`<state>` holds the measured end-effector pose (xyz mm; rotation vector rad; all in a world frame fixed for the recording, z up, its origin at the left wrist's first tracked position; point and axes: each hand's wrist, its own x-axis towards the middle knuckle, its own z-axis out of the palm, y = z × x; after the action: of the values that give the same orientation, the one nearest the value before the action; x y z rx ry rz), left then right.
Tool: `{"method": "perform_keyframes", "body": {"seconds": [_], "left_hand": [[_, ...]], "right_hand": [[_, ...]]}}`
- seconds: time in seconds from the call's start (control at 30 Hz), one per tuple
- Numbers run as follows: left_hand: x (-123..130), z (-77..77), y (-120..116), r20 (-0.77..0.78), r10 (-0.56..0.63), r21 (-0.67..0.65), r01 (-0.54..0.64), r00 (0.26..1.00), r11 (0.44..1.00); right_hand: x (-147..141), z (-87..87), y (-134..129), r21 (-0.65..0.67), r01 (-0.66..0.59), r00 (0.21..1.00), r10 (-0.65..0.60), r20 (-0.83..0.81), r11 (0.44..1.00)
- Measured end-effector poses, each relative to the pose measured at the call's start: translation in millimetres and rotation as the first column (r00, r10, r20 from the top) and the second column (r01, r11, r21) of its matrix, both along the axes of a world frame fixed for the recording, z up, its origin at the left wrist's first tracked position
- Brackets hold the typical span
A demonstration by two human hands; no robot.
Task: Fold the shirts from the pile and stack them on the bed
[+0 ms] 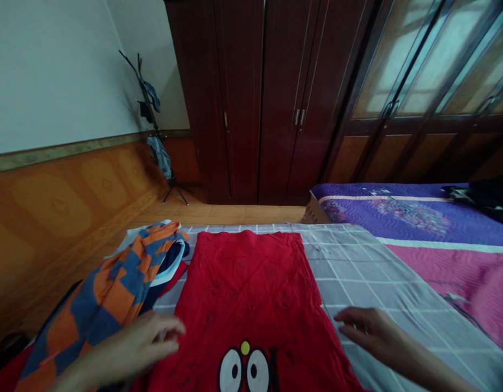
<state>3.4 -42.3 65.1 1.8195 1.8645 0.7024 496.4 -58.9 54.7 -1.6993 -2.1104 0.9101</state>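
The short-sleeve-or-not part is out of view, but what shows of the red, thin-cloth garment with a cartoon-eye print [258, 362] lies spread on the grey bedsheet with white grid lines [357, 272], its far hem just short of the sheet's far edge and its near end running out of view. The left hand [153, 337] is at the garment's left edge, thumb and fingers curved with a gap between them; whether it touches the cloth, I cannot tell. The right hand [368, 326] is over the sheet just beside the garment's right edge, fingers loosely apart, and neither hand appears to grip anything. The step in hand seems to be getting this cloth to lie flat, and it would go best with both hands working level, drawing the sides outward evenly so that the print does not skew. Shallow creases run across the body, so light strokes from the middle toward the sides should serve better than a hard tug, since fabric this soft probably stretches easily. The far hem is slightly wavy and could be straightened against the sheet's far edge. On the left, the heap of orange-and-blue checked cloth [116, 277] lies close, with another piece of red fabric [175, 277] poking out beside it; the left hand should take only the garment's own edge there.
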Motion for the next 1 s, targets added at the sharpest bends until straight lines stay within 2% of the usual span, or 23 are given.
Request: {"method": "perform_keyframes", "body": {"seconds": [0.03,0.07,0.17,0.2,0.27,0.4,0.57,0.7,0.87,0.93,1.0], "left_hand": [[7.6,-8.0,24.1,0.008,-0.12,-0.07,0.12,0.993,0.99],[15.5,-15.9,52.0,0.012,-0.191,-0.089,0.191,0.982,0.978],[35.7,-39.1,135.2,-0.038,-0.017,0.01,0.017,0.999,1.0],[40.2,-46.8,156.4,-0.055,0.048,0.033,-0.046,0.997,0.998],[45.0,-61.4,184.2,-0.088,0.151,0.067,-0.146,0.985,0.987],[42.0,-84.8,198.3,-0.117,0.259,0.114,-0.246,0.959,0.963],[27.6,-99.9,203.6,-0.07,0.278,0.13,-0.268,0.958,0.955],[19.5,-107.5,212.1,0.056,0.277,0.19,-0.283,0.959,0.94],[14.5,-118.4,222.1,0.301,0.187,0.283,-0.275,0.935,0.919],[13.0,-122.0,224.4,0.385,0.181,0.284,-0.303,0.905,0.91],[12.6,-123.7,225.0,0.45,0.186,0.28,-0.335,0.874,0.9]], "right_hand": [[-2.6,-3.2,25.2,0.025,0.06,0.998,-0.06,-0.015,0.998],[-5.7,-6.9,50.1,0.027,0.173,0.985,-0.172,-0.024,0.985],[-15.0,-19.9,115.7,0.058,0.327,0.944,-0.329,0.034,0.943],[-17.4,-24.4,133.0,0.066,0.366,0.928,-0.37,0.052,0.928],[-20.9,-32.8,160.7,0.05,0.43,0.898,-0.433,0.076,0.901],[-22.8,-46.3,198.7,-0.042,0.491,0.871,-0.488,0.059,0.87],[-21.5,-59.8,228.9,-0.101,0.517,0.846,-0.526,-0.09,0.85],[-18.5,-69.0,234.4,-0.059,0.562,0.78,-0.552,-0.295,0.825],[-16.3,-70.2,234.9,-0.02,0.632,0.648,-0.543,-0.534,0.775],[-17.9,-67.6,236.6,-0.023,0.624,0.626,-0.517,-0.584,0.781],[-19.6,-64.1,236.9,-0.046,0.579,0.634,-0.485,-0.602,0.814]]}}
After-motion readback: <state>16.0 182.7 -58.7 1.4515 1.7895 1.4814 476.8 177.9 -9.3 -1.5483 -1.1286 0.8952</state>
